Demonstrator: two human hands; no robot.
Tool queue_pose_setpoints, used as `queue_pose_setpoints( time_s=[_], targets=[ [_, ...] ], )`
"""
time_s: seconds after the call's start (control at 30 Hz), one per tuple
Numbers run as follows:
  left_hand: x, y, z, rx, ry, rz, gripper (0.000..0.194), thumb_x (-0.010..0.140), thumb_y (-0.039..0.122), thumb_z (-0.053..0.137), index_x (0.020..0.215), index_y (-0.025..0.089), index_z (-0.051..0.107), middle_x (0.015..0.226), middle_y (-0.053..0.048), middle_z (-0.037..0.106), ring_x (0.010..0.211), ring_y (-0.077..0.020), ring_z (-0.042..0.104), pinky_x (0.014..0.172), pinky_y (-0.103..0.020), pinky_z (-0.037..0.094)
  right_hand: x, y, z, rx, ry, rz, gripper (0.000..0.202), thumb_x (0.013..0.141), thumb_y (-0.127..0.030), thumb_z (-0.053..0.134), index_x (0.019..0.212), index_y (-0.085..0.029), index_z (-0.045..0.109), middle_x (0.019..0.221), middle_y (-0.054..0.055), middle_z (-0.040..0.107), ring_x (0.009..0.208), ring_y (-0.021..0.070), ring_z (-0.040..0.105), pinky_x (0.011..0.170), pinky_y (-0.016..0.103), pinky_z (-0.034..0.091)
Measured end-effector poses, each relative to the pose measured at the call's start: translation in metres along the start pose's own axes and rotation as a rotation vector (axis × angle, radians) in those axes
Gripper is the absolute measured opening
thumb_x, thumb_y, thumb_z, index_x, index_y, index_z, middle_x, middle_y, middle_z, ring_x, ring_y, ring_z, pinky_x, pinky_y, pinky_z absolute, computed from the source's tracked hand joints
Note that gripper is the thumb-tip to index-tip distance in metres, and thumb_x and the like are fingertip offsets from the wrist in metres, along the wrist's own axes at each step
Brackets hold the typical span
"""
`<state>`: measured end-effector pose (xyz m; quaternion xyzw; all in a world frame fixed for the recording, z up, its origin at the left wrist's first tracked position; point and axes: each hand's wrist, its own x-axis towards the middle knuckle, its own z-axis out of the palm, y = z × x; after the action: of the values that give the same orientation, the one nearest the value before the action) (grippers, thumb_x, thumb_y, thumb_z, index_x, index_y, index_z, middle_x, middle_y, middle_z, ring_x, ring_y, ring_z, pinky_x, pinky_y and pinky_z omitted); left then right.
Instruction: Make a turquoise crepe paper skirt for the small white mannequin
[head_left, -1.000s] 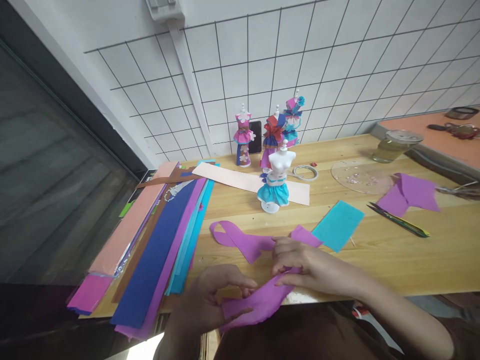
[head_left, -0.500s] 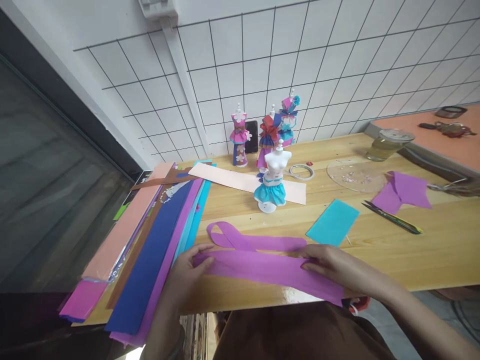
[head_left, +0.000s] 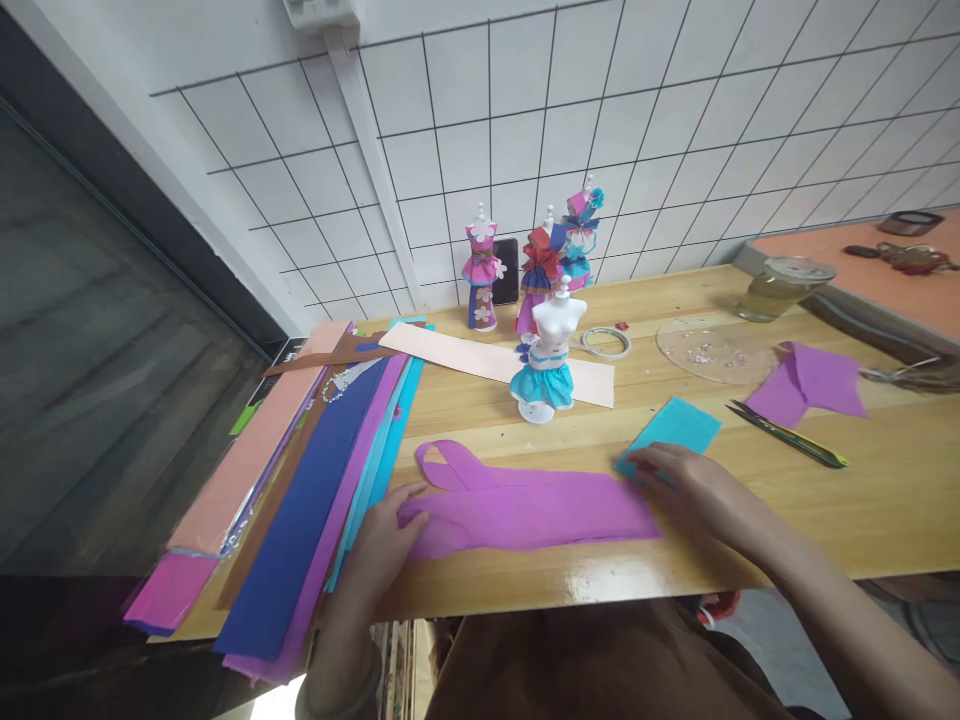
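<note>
A wide purple strip (head_left: pixel 525 512) lies across the front of the table, partly over a narrower purple strip that loops at its left end. My left hand (head_left: pixel 390 535) grips the wide strip's left end between thumb and fingers. Over the near left corner of the turquoise piece (head_left: pixel 682 428), my right hand (head_left: pixel 671 475) is slightly curled; its fingertips are partly hidden, so what they hold cannot be made out. Behind the strips stands a white mannequin (head_left: pixel 555 325) in a turquoise skirt.
Coloured paper strips (head_left: pixel 300 510) are stacked at the left. Three dressed mannequins, a phone (head_left: pixel 505 272) and a tape roll (head_left: pixel 606 343) are at the back. Scissors (head_left: pixel 787 435), a purple piece (head_left: pixel 814 382), a clear plate (head_left: pixel 705 350) and a cup (head_left: pixel 784 288) lie or stand to the right.
My right hand has let go of the purple strip and moved up and right to the turquoise piece. The wide strip's right end now lies higher, against the narrower strip.
</note>
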<state>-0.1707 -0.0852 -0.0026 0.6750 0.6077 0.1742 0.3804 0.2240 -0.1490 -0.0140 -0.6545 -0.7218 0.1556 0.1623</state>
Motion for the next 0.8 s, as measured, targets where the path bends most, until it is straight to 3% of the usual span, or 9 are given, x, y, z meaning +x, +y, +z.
queue_pose_setpoints(
  time_s=[0.1,0.27,0.57,0.7,0.8],
  targets=[
    [-0.001,0.0,0.0,0.006,-0.007,0.013,0.043,0.076,0.027,0.053,0.118,0.02,0.058,0.123,-0.005,0.061,0.115,-0.022,0.054,0.102,-0.038,0.037,0.007,-0.009,0.004,-0.043,0.037,-0.114,0.03,0.091,-0.033,0.041,0.101,-0.019,0.064,0.099,0.011,0.067,0.092,0.0241,0.061,0.08,0.038,0.048],
    [-0.002,0.008,-0.002,-0.017,-0.043,0.046,0.042,0.077,0.028,0.053,0.118,0.021,0.058,0.124,-0.004,0.06,0.116,-0.0215,0.052,0.102,-0.037,0.037,0.034,-0.048,0.019,-0.014,-0.006,-0.261,0.029,0.093,-0.029,0.039,0.097,-0.019,0.066,0.089,0.011,0.067,0.084,0.0209,0.062,0.077,0.035,0.048],
    [-0.007,0.012,-0.003,-0.061,-0.046,0.06,0.042,0.076,0.027,0.053,0.118,0.021,0.059,0.122,-0.004,0.061,0.114,-0.0222,0.053,0.099,-0.037,0.04,0.09,-0.119,0.051,-0.082,-0.142,-0.229,0.022,0.084,-0.034,0.056,0.092,-0.014,0.063,0.089,0.012,0.064,0.088,0.0226,0.059,0.077,0.03,0.042],
    [-0.009,0.011,-0.002,-0.09,-0.033,0.044,0.043,0.075,0.027,0.055,0.117,0.02,0.06,0.123,-0.005,0.061,0.116,-0.0234,0.053,0.1,-0.038,0.039,0.101,-0.133,0.067,-0.085,-0.204,-0.295,0.01,0.081,-0.016,0.055,0.085,-0.015,0.064,0.086,0.008,0.065,0.084,0.0189,0.06,0.074,0.026,0.041],
    [-0.011,0.01,-0.003,-0.097,-0.019,0.035,0.042,0.075,0.027,0.056,0.116,0.02,0.061,0.123,-0.005,0.061,0.116,-0.0238,0.052,0.102,-0.039,0.038,0.105,-0.135,0.072,-0.089,-0.225,-0.332,0.019,0.082,-0.008,0.047,0.086,-0.017,0.064,0.082,0.005,0.066,0.081,0.0167,0.061,0.072,0.024,0.04]
  ],
)
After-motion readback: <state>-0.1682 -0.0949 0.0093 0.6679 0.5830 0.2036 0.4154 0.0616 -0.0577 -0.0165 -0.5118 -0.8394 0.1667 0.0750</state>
